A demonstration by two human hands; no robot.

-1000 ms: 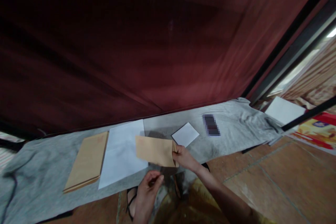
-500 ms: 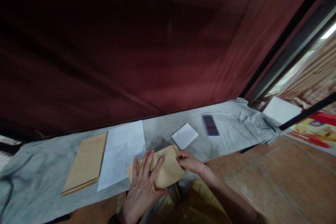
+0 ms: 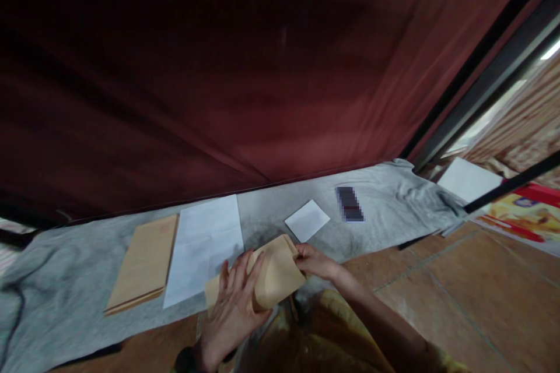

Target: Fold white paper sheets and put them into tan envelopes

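Holding: envelope (image 3: 282, 274), tan, over the lap at the near edge of the cloth (image 3: 65, 297). Left hand (image 3: 231, 303) lies on it with fingers spread flat, seemingly to steady it. Right hand (image 3: 315, 261) pinches its bowed right end, probably to keep the mouth gaping. Beyond, on the cloth: sheet (image 3: 203, 245), white, partly under the envelope; stack (image 3: 142, 262) of tan envelopes just left of it; card (image 3: 307, 220), white; dark item (image 3: 350, 204), blurred. All lie side by side, apparently for easy reach. Behind: red curtain (image 3: 219, 99).
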